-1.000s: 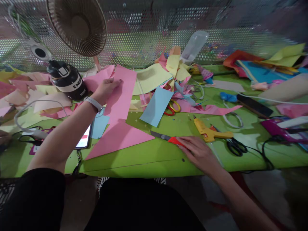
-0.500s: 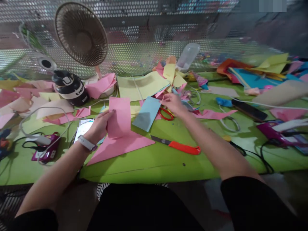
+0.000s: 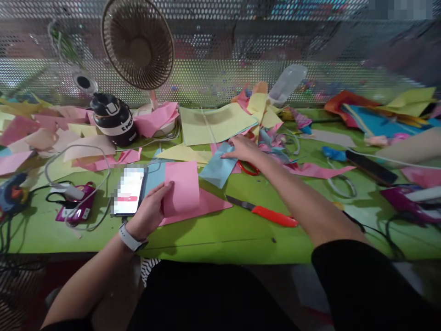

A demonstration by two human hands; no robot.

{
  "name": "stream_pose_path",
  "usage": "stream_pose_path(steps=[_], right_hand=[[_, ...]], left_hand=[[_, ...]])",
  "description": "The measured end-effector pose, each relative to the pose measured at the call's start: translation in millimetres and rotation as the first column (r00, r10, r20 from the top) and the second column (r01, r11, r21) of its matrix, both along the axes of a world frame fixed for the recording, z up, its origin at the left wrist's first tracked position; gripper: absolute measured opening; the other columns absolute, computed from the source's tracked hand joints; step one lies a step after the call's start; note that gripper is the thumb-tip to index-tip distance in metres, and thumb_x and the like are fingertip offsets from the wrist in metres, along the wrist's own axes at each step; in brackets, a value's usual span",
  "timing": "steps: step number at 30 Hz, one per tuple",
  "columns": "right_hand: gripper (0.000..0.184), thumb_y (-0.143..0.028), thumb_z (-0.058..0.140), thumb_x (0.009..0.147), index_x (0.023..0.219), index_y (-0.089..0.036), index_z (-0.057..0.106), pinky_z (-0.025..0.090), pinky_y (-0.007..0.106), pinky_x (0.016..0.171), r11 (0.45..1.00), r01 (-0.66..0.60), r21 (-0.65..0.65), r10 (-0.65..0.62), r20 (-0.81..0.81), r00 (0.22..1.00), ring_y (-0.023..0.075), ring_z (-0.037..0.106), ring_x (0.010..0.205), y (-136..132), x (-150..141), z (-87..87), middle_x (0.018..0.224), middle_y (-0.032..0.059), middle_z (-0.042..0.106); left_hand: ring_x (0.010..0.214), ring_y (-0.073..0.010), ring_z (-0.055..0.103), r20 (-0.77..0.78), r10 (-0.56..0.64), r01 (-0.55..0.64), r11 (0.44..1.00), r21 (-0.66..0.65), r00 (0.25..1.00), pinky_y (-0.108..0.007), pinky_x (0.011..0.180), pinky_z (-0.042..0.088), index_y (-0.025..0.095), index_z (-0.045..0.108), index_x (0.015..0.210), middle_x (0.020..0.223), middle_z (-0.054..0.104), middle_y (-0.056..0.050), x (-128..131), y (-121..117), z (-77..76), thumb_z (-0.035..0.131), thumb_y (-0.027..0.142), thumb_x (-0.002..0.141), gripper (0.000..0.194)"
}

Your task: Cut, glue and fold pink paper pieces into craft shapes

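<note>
My left hand [image 3: 151, 212] is closed on the edge of a pink paper rectangle [image 3: 182, 188], thumb on its face. Under it lies a larger pink sheet [image 3: 213, 205] with a pointed corner. My right hand [image 3: 242, 148] rests at the top of a light blue piece of paper [image 3: 217, 169], its fingers bent over the paper. Whether they grip it is hard to tell. Red-handled scissors [image 3: 248, 169] lie partly hidden beneath that hand and the papers. Closer to me is a knife [image 3: 274, 216] with a red handle, its blade pointing left.
A lit phone [image 3: 129, 192] lies left of my left hand. Behind stand a fan [image 3: 139, 48] and a black bottle [image 3: 115, 120]. Yellow sheets [image 3: 217, 123] and paper scraps spread across the green table [image 3: 213, 243]. Purple power strips [image 3: 77, 207] with cables sit at both sides.
My left hand has moved down and right with the pink rectangle, uncovering the phone. My right hand has come down over the light blue paper. The whole view has shifted a little.
</note>
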State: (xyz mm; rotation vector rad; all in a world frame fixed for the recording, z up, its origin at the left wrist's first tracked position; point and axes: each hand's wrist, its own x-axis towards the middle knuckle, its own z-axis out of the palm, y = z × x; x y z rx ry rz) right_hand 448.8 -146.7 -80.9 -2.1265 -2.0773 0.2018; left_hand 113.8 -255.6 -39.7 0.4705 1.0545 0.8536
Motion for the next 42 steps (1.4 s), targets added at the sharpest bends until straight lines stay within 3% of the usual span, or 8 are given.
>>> stream_pose_path(steps=[5,11,18,25,30,33,38,42], right_hand=[[0.02,-0.034,0.073,0.08,0.089,-0.016,0.073,0.046,0.029,0.08,0.997,-0.073,-0.025,0.069,-0.127,0.989,0.0228,0.064,0.092,3.9,11.7,14.2,0.096,0.0082,0.072],[0.066,-0.041,0.084,0.069,0.123,-0.01,0.064,0.046,0.035,0.085,0.999,0.035,0.004,-0.035,-0.066,0.997,0.0307,0.061,0.105,2.4,18.8,21.4,0.121,0.0195,0.065],[0.033,-0.032,0.079,0.072,0.099,-0.015,0.07,0.042,0.028,0.068,0.998,0.028,-0.064,-0.036,-0.123,0.992,0.0197,0.061,0.078,5.9,12.5,24.4,0.086,0.0037,0.07],[0.038,-0.055,0.077,0.075,0.085,-0.019,0.069,0.045,0.027,0.064,0.935,-0.354,-0.004,0.242,-0.721,0.649,0.0135,0.057,0.068,-56.0,3.6,124.1,0.076,-0.0009,0.064],[0.034,-0.05,0.07,0.086,0.085,-0.016,0.066,0.043,0.024,0.061,0.664,-0.743,-0.086,0.439,-0.76,0.479,0.0101,0.053,0.066,-82.0,-43.8,169.8,0.071,-0.0022,0.059],[0.028,-0.041,0.065,0.092,0.082,-0.016,0.062,0.038,0.023,0.061,0.627,-0.779,-0.035,0.558,-0.678,0.479,0.0093,0.049,0.067,-69.6,-74.5,160.0,0.072,-0.0027,0.055],[0.018,-0.03,0.063,0.089,0.081,-0.014,0.061,0.035,0.025,0.064,0.805,-0.579,0.128,0.548,-0.535,0.643,0.0113,0.048,0.068,-50.2,-110.7,117.6,0.073,-0.0016,0.056],[0.029,-0.042,0.061,0.091,0.099,-0.015,0.064,0.04,0.027,0.067,0.898,-0.38,0.224,0.433,-0.603,0.67,0.0143,0.056,0.071,-45.8,-115.6,87.1,0.08,0.001,0.064]], left_hand=[[0.072,-0.013,0.065,-0.034,0.069,-0.069,0.998,0.013,0.997,-0.023,0.058,0.059,0.015,0.071,0.091,0.088,0.07,-0.001,-7.2,2.1,1.6,0.081,0.021,0.076,0.019],[0.072,-0.0125,0.065,-0.036,0.081,-0.079,0.995,0.054,0.996,-0.022,0.06,0.058,0.017,0.073,0.091,0.089,0.071,0.0,-8.9,3.4,7.2,0.077,0.022,0.079,0.013],[0.071,-0.0121,0.065,-0.039,0.084,-0.082,0.995,0.056,0.996,-0.019,0.062,0.056,0.017,0.074,0.088,0.086,0.071,-0.001,-9.4,5.7,0.1,0.079,0.024,0.077,0.014],[0.072,-0.0086,0.064,0.0,0.22,-0.215,0.951,0.224,0.975,-0.013,0.061,0.052,0.017,0.073,0.085,0.083,0.071,0.001,-11.0,10.7,3.7,0.086,0.028,0.07,0.023],[0.065,-0.0081,0.063,0.09,0.245,-0.261,0.899,0.352,0.965,-0.015,0.059,0.053,0.019,0.072,0.08,0.076,0.07,0.003,5.2,16.5,13.3,0.087,0.028,0.069,0.02],[0.062,-0.0095,0.063,0.077,0.172,-0.188,0.908,0.373,0.982,-0.016,0.054,0.052,0.019,0.071,0.083,0.074,0.069,0.002,17.1,15.7,16.3,0.085,0.034,0.072,0.023],[0.076,-0.0169,0.071,0.073,-0.08,0.048,0.929,0.366,0.994,-0.022,0.062,0.058,0.019,0.07,0.106,0.09,0.074,-0.004,26.2,3.5,19.7,0.077,0.046,0.081,0.037],[0.067,-0.0131,0.07,-0.007,-0.032,0.032,0.956,0.291,0.999,-0.019,0.055,0.058,0.023,0.066,0.117,0.095,0.075,-0.001,15.2,-10.0,18.1,0.085,0.026,0.072,0.049]])
